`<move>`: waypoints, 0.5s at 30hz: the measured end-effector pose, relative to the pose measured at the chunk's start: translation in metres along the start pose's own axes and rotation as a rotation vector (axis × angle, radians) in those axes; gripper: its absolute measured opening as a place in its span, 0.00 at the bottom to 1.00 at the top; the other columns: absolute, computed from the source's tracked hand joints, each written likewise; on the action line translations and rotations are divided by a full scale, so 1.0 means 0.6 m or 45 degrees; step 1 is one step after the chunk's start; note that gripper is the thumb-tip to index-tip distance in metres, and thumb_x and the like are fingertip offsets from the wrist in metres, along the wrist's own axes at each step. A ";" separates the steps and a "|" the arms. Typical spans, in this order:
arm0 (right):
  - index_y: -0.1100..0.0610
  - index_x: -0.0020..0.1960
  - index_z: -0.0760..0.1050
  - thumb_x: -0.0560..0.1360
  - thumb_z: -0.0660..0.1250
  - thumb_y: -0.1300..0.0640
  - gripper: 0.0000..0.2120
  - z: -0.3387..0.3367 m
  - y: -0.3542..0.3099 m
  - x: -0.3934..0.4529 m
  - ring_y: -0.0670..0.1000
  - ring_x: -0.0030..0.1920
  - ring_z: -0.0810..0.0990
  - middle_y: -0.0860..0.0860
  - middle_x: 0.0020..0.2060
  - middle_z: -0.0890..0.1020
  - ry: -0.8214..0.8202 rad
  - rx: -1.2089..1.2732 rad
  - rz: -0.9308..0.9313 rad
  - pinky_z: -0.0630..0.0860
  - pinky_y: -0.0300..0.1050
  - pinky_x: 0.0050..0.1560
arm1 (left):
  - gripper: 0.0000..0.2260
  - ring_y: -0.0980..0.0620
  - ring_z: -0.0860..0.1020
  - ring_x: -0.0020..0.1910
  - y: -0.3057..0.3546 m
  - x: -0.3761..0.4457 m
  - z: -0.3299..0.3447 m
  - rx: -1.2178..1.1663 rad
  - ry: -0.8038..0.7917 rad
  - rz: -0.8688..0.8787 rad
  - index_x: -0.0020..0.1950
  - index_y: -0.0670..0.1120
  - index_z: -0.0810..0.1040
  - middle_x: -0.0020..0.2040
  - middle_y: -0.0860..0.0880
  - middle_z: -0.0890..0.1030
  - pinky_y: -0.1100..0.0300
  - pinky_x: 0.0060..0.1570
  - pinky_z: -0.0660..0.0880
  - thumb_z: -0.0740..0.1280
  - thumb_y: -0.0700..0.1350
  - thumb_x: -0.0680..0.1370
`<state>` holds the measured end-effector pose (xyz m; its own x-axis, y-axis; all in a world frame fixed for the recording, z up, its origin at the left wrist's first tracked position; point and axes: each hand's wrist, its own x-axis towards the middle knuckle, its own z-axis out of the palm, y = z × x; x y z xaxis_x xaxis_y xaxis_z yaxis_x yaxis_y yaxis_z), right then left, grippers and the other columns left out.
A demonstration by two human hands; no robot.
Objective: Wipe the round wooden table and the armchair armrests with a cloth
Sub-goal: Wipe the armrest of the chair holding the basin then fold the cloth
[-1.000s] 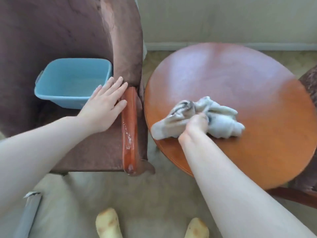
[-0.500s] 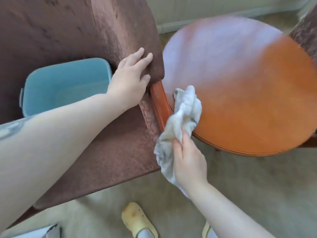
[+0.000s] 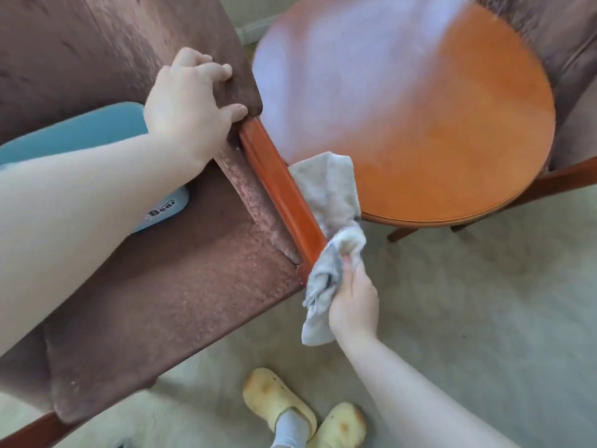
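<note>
At centre frame, the right grip [image 3: 353,299] clutches a bunched grey cloth [image 3: 336,192] against the wooden armrest [image 3: 277,185], beside the round surface [image 3: 436,124]. Upper left, the left grip [image 3: 190,105] clasps the armchair [image 3: 97,43] upholstery.

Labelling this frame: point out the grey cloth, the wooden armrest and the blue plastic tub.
grey cloth [image 3: 329,189], head view, flat upper fold.
wooden armrest [image 3: 281,189], head view, mid top face.
blue plastic tub [image 3: 80,132], head view, upper part.

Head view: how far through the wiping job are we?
Probably done: table top glossy, cloth mostly off it. In hand: right hand holds the cloth against the front end of the wooden armrest; left hand grips the armchair upholstery. Left: that armrest's length, other armrests.
</note>
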<state>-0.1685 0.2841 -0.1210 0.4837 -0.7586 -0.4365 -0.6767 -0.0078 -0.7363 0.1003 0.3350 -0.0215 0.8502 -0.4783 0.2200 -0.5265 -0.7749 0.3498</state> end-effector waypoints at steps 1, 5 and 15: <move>0.49 0.65 0.72 0.82 0.49 0.45 0.19 0.000 -0.040 0.017 0.59 0.58 0.77 0.53 0.55 0.82 -0.012 -0.046 -0.026 0.70 0.49 0.54 | 0.24 0.45 0.70 0.65 0.000 -0.001 -0.001 0.017 -0.006 0.000 0.68 0.53 0.74 0.69 0.52 0.70 0.50 0.59 0.68 0.70 0.54 0.73; 0.46 0.72 0.64 0.82 0.51 0.47 0.19 0.044 -0.194 0.078 0.58 0.65 0.73 0.51 0.67 0.74 -0.134 -0.169 -0.595 0.69 0.50 0.55 | 0.24 0.45 0.71 0.64 -0.002 0.005 0.000 0.065 -0.041 0.030 0.67 0.53 0.75 0.67 0.51 0.71 0.48 0.56 0.70 0.70 0.56 0.72; 0.54 0.73 0.63 0.84 0.48 0.57 0.19 0.069 0.048 0.041 0.55 0.65 0.72 0.57 0.67 0.73 0.165 1.083 0.773 0.75 0.44 0.55 | 0.19 0.42 0.59 0.75 -0.070 0.014 0.029 -0.004 -0.063 0.693 0.70 0.46 0.72 0.74 0.46 0.68 0.49 0.73 0.57 0.59 0.50 0.80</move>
<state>-0.1531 0.2919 -0.1743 0.0974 -0.5463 -0.8319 -0.1483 0.8186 -0.5549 0.1294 0.3562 -0.0503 0.4540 -0.8289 0.3268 -0.8904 -0.4087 0.2005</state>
